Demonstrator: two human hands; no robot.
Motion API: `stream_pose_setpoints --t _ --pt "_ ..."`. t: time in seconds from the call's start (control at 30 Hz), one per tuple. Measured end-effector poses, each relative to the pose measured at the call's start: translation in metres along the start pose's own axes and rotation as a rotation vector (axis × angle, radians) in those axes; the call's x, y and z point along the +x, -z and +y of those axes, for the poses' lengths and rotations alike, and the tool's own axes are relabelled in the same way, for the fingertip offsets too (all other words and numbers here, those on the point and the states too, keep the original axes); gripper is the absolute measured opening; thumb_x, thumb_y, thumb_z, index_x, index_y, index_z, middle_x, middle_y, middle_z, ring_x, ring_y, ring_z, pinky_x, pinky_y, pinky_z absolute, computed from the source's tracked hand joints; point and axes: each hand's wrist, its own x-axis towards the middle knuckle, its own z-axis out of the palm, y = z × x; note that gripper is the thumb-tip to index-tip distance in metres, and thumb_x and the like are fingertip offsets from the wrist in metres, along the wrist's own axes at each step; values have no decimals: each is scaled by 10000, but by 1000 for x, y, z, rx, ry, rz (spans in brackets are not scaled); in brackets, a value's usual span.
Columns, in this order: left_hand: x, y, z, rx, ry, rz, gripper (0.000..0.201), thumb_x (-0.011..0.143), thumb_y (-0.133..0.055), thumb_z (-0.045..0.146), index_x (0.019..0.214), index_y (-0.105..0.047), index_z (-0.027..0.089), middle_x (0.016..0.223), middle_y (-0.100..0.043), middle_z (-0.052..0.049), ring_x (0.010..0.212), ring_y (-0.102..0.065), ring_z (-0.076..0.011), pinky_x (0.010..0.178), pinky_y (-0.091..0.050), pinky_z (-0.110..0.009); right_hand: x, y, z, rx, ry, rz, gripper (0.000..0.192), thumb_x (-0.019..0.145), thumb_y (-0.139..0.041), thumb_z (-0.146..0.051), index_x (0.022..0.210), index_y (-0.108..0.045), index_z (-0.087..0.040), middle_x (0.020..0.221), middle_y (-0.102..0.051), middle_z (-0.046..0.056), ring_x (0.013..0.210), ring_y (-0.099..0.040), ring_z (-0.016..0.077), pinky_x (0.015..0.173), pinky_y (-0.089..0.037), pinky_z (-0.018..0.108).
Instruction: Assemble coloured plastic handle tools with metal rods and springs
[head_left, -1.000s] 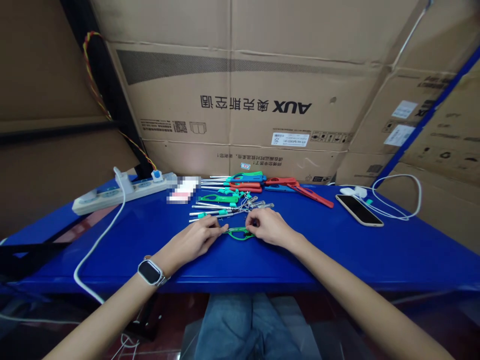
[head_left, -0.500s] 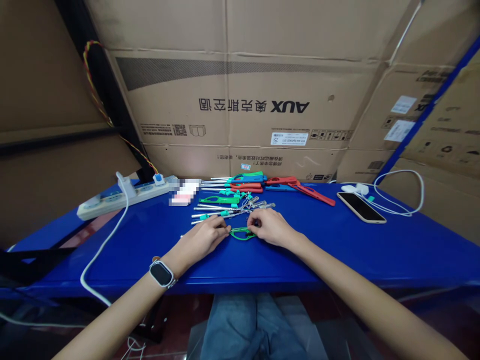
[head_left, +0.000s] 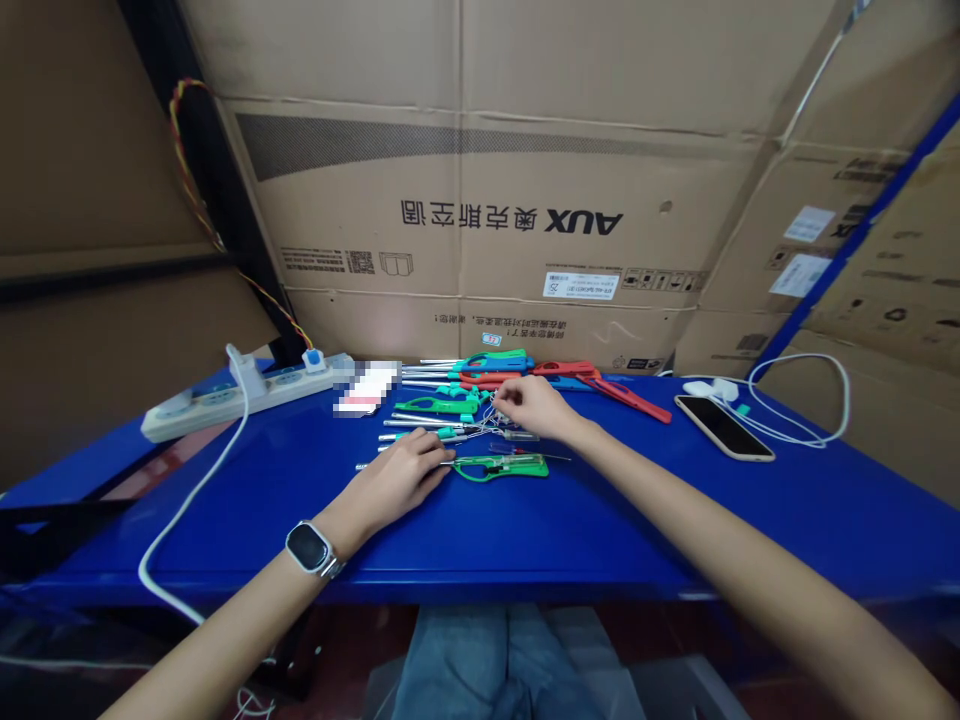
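Fingers of the left hand (head_left: pixel 401 472) press the thin metal tube of the green plastic long-nosed lighter (head_left: pixel 501 466), pinning it on the blue table (head_left: pixel 675 510). Beyond that lighter, the right hand (head_left: pixel 529 407) pinches small wire parts (head_left: pixel 491 412). A steady pin and one part per pinch seem wise.

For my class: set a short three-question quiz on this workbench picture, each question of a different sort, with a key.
1. True or false: the left hand rests on the blue table at the metal end of the green lighter.
2. The right hand is at: A) the smartphone; B) the pile of small parts; C) the power strip.
3. Fill in: the left wrist wears a ____.

Key: 1 true; 2 B; 3 smartwatch.
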Motion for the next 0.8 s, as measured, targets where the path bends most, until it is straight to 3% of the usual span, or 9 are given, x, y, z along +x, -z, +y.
stream_pose_setpoints --t 0.1,0.27,0.47,0.6,0.8 --pt "-1 3 4 -8 27 7 265 967 -501 253 1158 -660 163 1023 -656 -101 950 -597 -245 845 -528 -398 25 -3 0 -139 -91 -13 178 857 -576 -283 865 -738 -209 831 -738 16 767 -648 144 625 -398 230" --pt "4 16 10 -43 69 116 262 917 -498 223 1123 -645 157 1074 -653 -107 995 -601 -249 926 -503 -429 54 -17 -6 -228 -159 -51 105 764 -685 -279 828 -756 -237 912 -757 37 917 -684 219 722 -460 269" --pt "40 27 -2 -60 63 159 195 943 -484 212 937 -673 161 879 -658 -67 855 -590 -224 805 -498 -378 70 -26 -13 -315 -216 -112 136 671 -746 -196 806 -747 -181 941 -750 113 956 -695 268 773 -496 308" --pt "59 23 -11 -105 66 238 220 963 -464 208 950 -675 147 892 -644 -59 891 -604 -223 828 -498 -363 65 -20 -14 -301 -206 -98 111 763 -663 -184 830 -751 -169 936 -748 82 985 -695 237 789 -461 281" --pt "48 10 -13 -129 45 342 270 966 -493 180 1222 -571 209 1161 -578 -92 1093 -570 -232 934 -506 -406 20 -1 -16 -147 -108 -3 87 792 -640 -243 793 -727 -233 854 -752 6 852 -679 182 706 -456 262"
